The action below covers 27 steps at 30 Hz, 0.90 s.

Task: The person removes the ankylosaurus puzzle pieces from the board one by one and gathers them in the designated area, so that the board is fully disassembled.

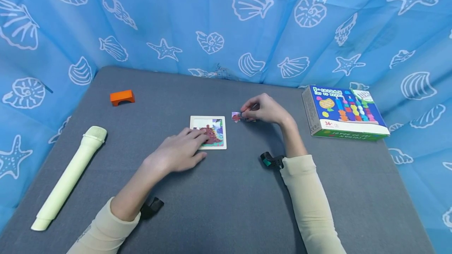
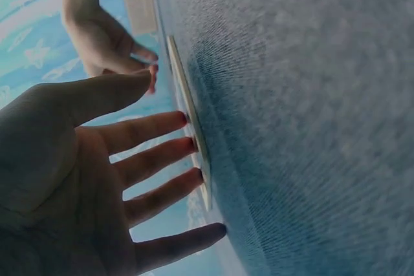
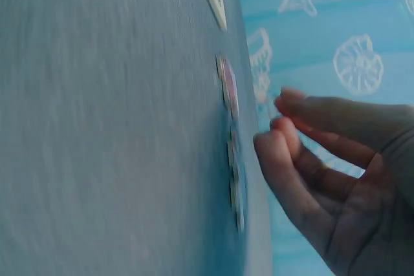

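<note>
A square jigsaw puzzle (image 1: 214, 138) in a pale frame shows a reddish-brown dinosaur, with a white gap along its top left. My left hand (image 1: 180, 150) lies over its left side. In the left wrist view the spread, straight fingers (image 2: 155, 159) touch the frame's edge and surface. To the right of the frame, a loose puzzle piece (image 1: 235, 117) lies on the table. My right hand (image 1: 265, 109) hovers over the loose pieces, partly covering another one (image 3: 237, 179). Its thumb and fingers are bent loosely, and nothing shows between them in the right wrist view.
An orange arch block (image 1: 122, 97) sits at the back left of the grey table (image 1: 226, 207). Along the left lies a pale green toy microphone (image 1: 70, 175). A colourful toy box (image 1: 346, 111) stands at the right. Behind hangs a blue shell-print curtain (image 1: 219, 19).
</note>
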Available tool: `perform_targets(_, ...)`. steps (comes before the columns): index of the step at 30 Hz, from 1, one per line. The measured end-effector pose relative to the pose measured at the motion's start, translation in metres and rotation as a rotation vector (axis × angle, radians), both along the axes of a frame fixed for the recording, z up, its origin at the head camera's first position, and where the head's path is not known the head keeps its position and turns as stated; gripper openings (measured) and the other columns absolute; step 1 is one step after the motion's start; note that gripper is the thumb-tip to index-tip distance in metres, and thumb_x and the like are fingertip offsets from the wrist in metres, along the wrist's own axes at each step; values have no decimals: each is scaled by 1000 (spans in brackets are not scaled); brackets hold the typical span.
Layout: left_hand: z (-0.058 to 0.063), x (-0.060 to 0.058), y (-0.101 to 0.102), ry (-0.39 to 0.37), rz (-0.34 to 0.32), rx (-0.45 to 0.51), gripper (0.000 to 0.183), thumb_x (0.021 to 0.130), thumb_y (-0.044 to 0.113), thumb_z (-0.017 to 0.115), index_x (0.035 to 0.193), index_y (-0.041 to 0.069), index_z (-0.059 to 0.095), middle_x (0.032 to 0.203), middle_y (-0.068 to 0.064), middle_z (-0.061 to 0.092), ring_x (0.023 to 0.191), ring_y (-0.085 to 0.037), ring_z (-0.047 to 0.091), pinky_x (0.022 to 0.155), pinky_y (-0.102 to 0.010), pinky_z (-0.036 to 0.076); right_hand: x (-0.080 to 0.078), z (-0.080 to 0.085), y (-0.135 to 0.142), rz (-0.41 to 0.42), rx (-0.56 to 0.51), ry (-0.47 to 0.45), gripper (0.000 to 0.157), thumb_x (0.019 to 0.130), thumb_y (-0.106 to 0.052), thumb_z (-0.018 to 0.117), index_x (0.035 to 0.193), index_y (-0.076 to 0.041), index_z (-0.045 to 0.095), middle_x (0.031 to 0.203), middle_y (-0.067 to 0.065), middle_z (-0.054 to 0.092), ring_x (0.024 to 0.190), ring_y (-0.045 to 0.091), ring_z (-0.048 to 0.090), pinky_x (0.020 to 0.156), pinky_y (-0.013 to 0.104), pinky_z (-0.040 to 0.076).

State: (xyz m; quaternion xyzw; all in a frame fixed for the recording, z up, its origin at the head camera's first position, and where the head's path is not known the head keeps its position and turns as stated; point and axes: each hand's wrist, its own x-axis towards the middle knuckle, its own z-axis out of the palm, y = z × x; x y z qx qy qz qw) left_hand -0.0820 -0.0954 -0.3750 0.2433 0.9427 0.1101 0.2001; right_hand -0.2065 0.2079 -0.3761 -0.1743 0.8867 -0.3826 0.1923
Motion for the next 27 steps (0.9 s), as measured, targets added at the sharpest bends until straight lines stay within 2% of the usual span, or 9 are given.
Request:
perform_targets(6, -1, 0, 7, 39, -9, -25, 61, 110, 42, 61, 166, 23, 46, 173, -8, 42, 155, -36, 44, 111, -64, 53, 7, 1, -34, 129, -41, -20, 15, 101, -11, 77, 111, -1, 82, 103, 16, 82, 88, 29, 80, 76, 38, 65)
perform_targets(9, -1, 1, 12, 62, -6, -38, 60, 110, 42, 62, 165, 22, 48, 171, -10, 44, 154, -37, 44, 112, -64, 53, 10, 1, -51, 205, -13, -3, 14, 101, -10, 77, 111, -2, 82, 102, 14, 82, 88, 24, 79, 77, 36, 64)
perform_targets(13, -1, 3, 19, 96, -10, -32, 58, 108, 42, 66, 158, 15, 55, 166, -13, 46, 153, -36, 45, 114, -62, 52, 12, -2, -70, 268, 81, 43, 14, 100, -10, 77, 111, -3, 82, 102, 10, 83, 91, 16, 76, 80, 28, 61)
perform_targets(19, -4, 4, 25, 115, -73, -39, 67, 108, 42, 65, 158, 1, 50, 168, -15, 45, 157, -35, 43, 126, -55, 44, 15, -4, -86, 271, 202, 70, 10, 100, -9, 78, 108, -5, 82, 98, 8, 80, 89, 15, 71, 83, 28, 56)
perform_targets(23, -5, 4, 27, 91, -68, -50, 69, 109, 43, 64, 162, 2, 47, 172, -13, 43, 160, -35, 40, 129, -54, 42, 15, -4, -89, 261, 229, 72, 8, 100, -9, 78, 106, -7, 81, 98, 8, 79, 90, 16, 70, 83, 29, 57)
perform_targets(27, -4, 3, 26, 75, -51, -35, 67, 109, 42, 65, 162, 5, 48, 173, -10, 43, 159, -35, 41, 124, -56, 46, 16, -4, -89, 272, 241, 88, 5, 100, -8, 77, 104, -8, 80, 99, 7, 77, 91, 17, 68, 84, 31, 56)
